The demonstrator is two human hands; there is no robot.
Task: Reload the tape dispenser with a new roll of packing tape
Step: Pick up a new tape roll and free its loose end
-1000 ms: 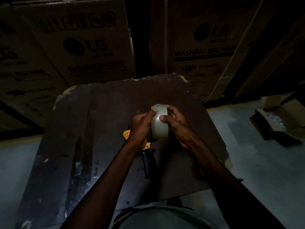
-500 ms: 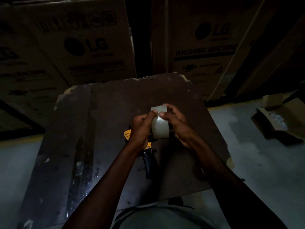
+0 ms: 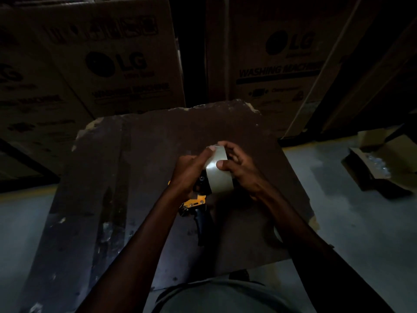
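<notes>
A pale, translucent roll of packing tape (image 3: 218,175) stands on edge above the middle of a dark worn board (image 3: 144,159). My right hand (image 3: 241,170) grips the roll from the right, thumb pressed on its outer face. My left hand (image 3: 188,175) holds it from the left, thumb tip on the roll's top edge. Under and left of the roll lies the tape dispenser (image 3: 198,204), yellow and black, its black handle pointing toward me. My left hand hides the dispenser's front part.
Large LG washing machine cartons (image 3: 117,64) stand close behind the board. An open cardboard box (image 3: 383,168) with clear items lies on the grey floor at the right. The scene is dimly lit.
The roll and both hands have dropped slightly toward the dispenser. My right thumb has slid down from the roll's top edge onto its face.
</notes>
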